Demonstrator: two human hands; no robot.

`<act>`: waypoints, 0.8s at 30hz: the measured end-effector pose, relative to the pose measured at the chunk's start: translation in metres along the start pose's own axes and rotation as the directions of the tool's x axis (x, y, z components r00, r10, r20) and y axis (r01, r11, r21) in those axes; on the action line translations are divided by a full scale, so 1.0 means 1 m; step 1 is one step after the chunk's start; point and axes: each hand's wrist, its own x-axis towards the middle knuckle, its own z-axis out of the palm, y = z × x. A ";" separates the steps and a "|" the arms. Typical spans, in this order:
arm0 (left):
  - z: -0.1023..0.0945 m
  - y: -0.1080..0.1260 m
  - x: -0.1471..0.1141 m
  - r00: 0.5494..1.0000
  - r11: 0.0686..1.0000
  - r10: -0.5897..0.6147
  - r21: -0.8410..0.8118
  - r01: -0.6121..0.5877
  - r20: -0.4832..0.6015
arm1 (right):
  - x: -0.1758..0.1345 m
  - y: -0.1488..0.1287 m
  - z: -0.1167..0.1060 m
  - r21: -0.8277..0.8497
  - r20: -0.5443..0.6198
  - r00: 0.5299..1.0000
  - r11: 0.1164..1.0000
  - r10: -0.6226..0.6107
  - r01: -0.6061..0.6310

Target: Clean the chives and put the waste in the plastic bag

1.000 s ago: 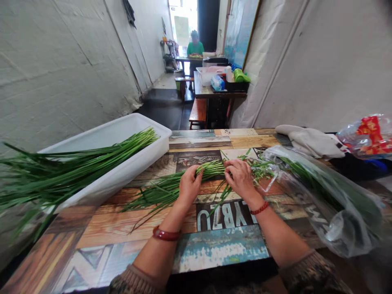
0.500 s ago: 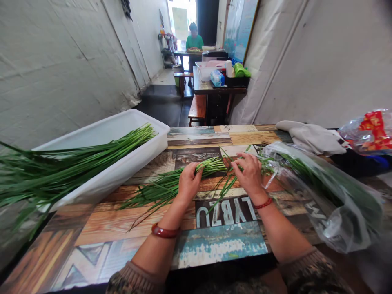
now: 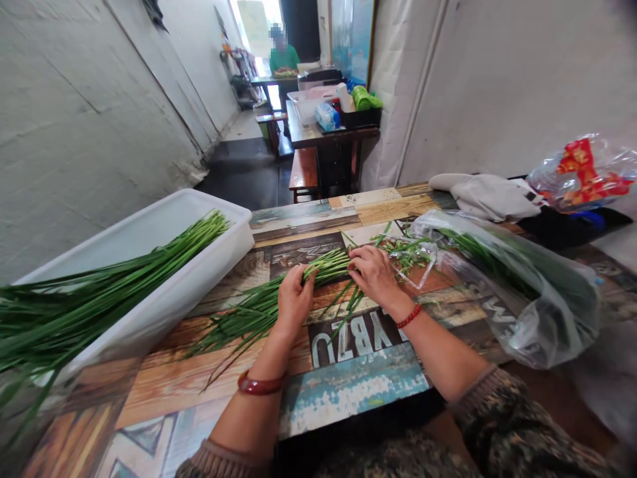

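A bunch of garlic chives (image 3: 249,307) lies across the table, its pale cut ends pointing right. My left hand (image 3: 294,297) is closed around the stems near those ends. At the tips of the stems, my right hand (image 3: 371,271) has its fingers bent and pinched against the chive ends. Loose green blades lie under and beside my right hand. To the left, a white plastic tub (image 3: 243,232) holds a larger pile of chives (image 3: 164,269), with long leaves hanging over its near side. More chives show through a clear plastic bag (image 3: 562,292) on the right.
Green scraps (image 3: 411,255) are scattered between my right hand and the bag. A pale cloth (image 3: 490,196) and a clear wrapper with red print (image 3: 580,169) lie at the far right. Beyond stand another table (image 3: 316,136), a bench (image 3: 303,169) and a person in green (image 3: 284,58).
My right hand has moved left, from the loose blades onto the ends of the bunch. My left hand still grips the stems. The camera view has turned slightly right.
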 end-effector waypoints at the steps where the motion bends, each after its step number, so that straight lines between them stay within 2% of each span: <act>1: -0.001 0.001 0.000 1.000 0.999 0.023 0.024 -0.023 -0.008 | 0.000 0.000 -0.001 0.025 -0.016 1.000 1.000 -0.005 0.006; 4: -0.005 0.005 0.000 0.995 0.989 0.099 0.110 -0.095 -0.026 | 0.001 -0.001 -0.006 0.118 -0.072 0.997 0.992 -0.027 0.035; 6: -0.007 0.009 0.000 0.993 0.979 0.119 0.167 -0.119 0.007 | 0.001 -0.003 -0.007 0.176 -0.088 0.995 0.983 -0.040 0.055; 13: -0.006 0.018 -0.003 0.975 0.927 0.006 0.364 -0.089 0.223 | 0.003 -0.004 -0.001 0.303 -0.103 0.994 0.951 -0.024 0.054; 15: -0.005 0.018 -0.002 0.966 0.917 -0.015 0.389 -0.090 0.259 | 0.002 -0.003 0.002 0.309 -0.095 0.995 0.950 -0.023 0.051; 20: -0.003 0.017 -0.002 0.963 0.909 -0.005 0.403 -0.108 0.270 | 0.002 -0.005 0.002 0.328 -0.057 0.998 0.944 -0.010 0.028; 24: 0.000 0.016 -0.003 0.958 0.927 0.014 0.357 -0.119 0.285 | 0.003 -0.015 0.001 0.472 -0.084 0.996 0.882 0.039 0.006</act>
